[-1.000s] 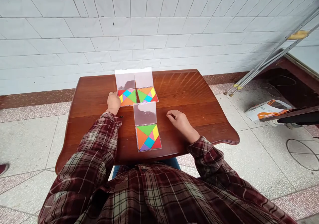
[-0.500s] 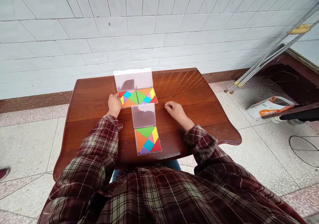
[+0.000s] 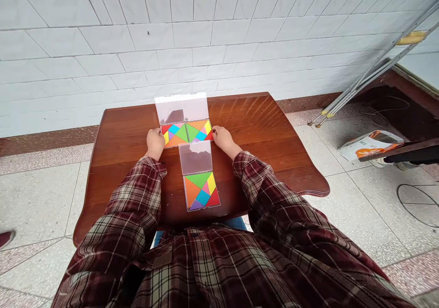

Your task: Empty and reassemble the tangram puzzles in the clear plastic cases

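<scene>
Three open clear cases with coloured tangram pieces lie on a brown wooden table [image 3: 274, 134]. Two sit side by side at the back: the left case [image 3: 174, 134] and the right case [image 3: 200, 130], their lids lying flat behind them. My left hand [image 3: 155, 142] is curled against the left edge of the left case. My right hand [image 3: 222, 138] is curled against the right edge of the right case. The third case [image 3: 201, 190] lies nearer me, with its lid [image 3: 195, 157] flat just below the back pair.
A white tiled wall stands behind the table. Metal poles [image 3: 370, 70] lean at the right, above a dark wooden frame. A white and orange package [image 3: 368, 144] lies on the floor at the right. A shoe tip [image 3: 5, 238] shows at the far left.
My right hand has moved from the bare table at the right up and left to the right case's edge. The left case has slid right against the right case.
</scene>
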`<state>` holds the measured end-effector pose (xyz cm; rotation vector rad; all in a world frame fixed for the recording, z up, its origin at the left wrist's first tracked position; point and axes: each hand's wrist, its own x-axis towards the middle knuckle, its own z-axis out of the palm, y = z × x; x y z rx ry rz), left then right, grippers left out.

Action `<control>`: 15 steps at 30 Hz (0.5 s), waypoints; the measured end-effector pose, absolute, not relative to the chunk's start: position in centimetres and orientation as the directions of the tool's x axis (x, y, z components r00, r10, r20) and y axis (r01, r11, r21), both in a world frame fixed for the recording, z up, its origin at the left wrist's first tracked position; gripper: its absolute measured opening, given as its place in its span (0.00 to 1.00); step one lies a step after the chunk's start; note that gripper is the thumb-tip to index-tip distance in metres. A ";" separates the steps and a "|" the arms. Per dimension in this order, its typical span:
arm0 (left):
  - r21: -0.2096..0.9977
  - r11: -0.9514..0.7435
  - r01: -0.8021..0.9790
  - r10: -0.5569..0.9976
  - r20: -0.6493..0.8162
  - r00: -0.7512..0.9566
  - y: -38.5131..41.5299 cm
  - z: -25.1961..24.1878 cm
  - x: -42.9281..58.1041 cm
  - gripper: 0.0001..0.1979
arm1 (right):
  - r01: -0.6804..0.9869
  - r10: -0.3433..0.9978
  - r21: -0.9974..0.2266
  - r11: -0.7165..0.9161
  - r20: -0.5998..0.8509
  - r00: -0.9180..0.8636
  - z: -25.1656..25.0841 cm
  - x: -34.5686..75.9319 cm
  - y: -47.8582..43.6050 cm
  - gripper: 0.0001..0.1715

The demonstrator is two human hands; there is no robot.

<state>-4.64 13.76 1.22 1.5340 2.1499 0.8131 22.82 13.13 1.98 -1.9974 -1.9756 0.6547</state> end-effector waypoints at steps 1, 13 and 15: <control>0.671 0.233 0.704 0.940 0.031 -0.340 13.6 1.3 -4.9 0.10 | 0.862 0.992 -0.505 -0.043 -0.124 -0.023 2.0 23.1 13.0 0.21; 0.887 0.184 0.423 0.982 -0.151 -0.111 1.6 1.5 -2.0 0.12 | 0.686 0.981 -0.728 -0.020 -0.148 -0.128 0.4 26.1 1.0 0.12; 0.892 0.118 0.436 0.993 -0.098 -0.069 1.0 1.1 -0.5 0.11 | 0.686 0.981 -0.727 0.004 -0.131 -0.145 0.3 25.4 -0.8 0.12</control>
